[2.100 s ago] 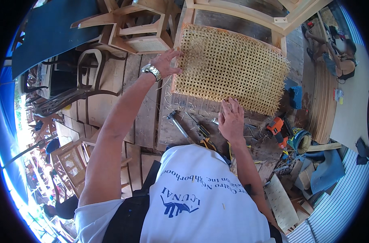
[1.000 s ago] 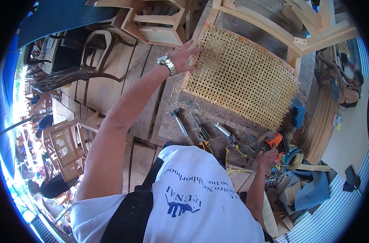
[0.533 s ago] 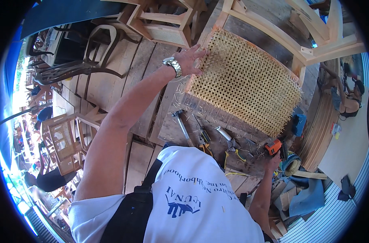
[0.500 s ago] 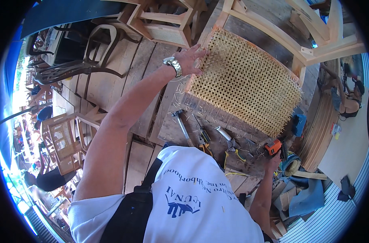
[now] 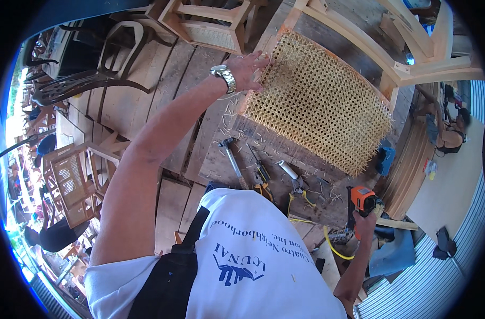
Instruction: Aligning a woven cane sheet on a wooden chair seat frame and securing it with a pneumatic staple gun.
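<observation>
A woven cane panel (image 5: pixel 327 101) with frayed edges lies over the seat of a bare wooden chair frame (image 5: pixel 359 45). My left hand (image 5: pixel 246 72), a metal watch on its wrist, rests with fingers spread at the panel's left edge. In my right hand (image 5: pixel 365 222) is an orange and black nail gun (image 5: pixel 364 200), gripped by its handle and held apart from the panel, at the bench's right side. On the bench between my hands lie a hammer (image 5: pixel 234 162), a screwdriver (image 5: pixel 261 166), a pale tube (image 5: pixel 288 169) and yellow-handled pliers (image 5: pixel 300 194).
Cane scraps litter the wooden bench (image 5: pixel 216 165). A yellow hose (image 5: pixel 335 250) hangs below the nail gun. Dark chair frames (image 5: pixel 115 58) and a cane-backed chair (image 5: pixel 69 178) stand at left. Stacked boards (image 5: pixel 407 165) lie at right, near another person (image 5: pixel 450 133).
My right hand has lifted the nail gun off the bench's right side and turned it, and the yellow hose has come into view. My left hand stays at the panel's edge.
</observation>
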The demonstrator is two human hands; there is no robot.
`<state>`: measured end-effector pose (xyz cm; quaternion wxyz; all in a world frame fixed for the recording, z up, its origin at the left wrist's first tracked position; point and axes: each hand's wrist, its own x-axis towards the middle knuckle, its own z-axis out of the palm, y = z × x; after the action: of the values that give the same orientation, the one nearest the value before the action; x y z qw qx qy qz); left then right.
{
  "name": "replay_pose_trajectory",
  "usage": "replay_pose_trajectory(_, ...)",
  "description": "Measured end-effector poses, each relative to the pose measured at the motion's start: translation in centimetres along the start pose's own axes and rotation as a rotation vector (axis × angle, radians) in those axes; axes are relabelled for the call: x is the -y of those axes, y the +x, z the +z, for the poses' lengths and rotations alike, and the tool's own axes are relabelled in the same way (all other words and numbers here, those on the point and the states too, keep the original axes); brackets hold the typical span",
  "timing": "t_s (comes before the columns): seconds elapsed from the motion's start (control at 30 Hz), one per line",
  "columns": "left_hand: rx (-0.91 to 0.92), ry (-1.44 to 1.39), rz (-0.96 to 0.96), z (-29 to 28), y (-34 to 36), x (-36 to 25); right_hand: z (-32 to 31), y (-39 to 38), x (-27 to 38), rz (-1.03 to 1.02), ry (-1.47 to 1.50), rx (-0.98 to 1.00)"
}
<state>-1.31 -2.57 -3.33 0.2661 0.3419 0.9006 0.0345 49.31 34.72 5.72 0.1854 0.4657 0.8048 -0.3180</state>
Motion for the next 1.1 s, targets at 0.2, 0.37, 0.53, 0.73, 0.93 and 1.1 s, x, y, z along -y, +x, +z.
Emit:
replay_pose_trajectory(0.2, -0.003, -0.176, 0.090, -0.2, 0.1, 0.1, 3.0, 0.2, 17.1, -0.526, 0.106, 0.040)
replay_pose_trajectory(0.37, -0.021, -0.268, 0.130, 1.3, 0.7, 1.0, 5.3, 4.1, 28.5, -0.576, -0.010, 0.170)
replay_pose_trajectory(0.53, 0.002, -0.306, 0.096, -0.3, -0.2, 0.0, 6.5, 8.4, 34.9, -0.638, -0.256, 0.079)
replay_pose_trajectory(0.73, -0.066, -0.341, 0.129, 0.7, 0.4, 0.2, 7.3, 10.8, 38.8, -0.673, -0.384, 0.079)
replay_pose_trajectory(0.93, -0.105, -0.446, 0.197, 1.2, 0.8, 1.0, 8.2, 12.4, 40.8, -0.644, -0.426, 0.195)
replay_pose_trajectory(1.1, -0.132, -0.446, 0.211, 2.3, 1.7, 1.2, 8.8, 12.7, 42.1, -0.621, -0.485, 0.226)
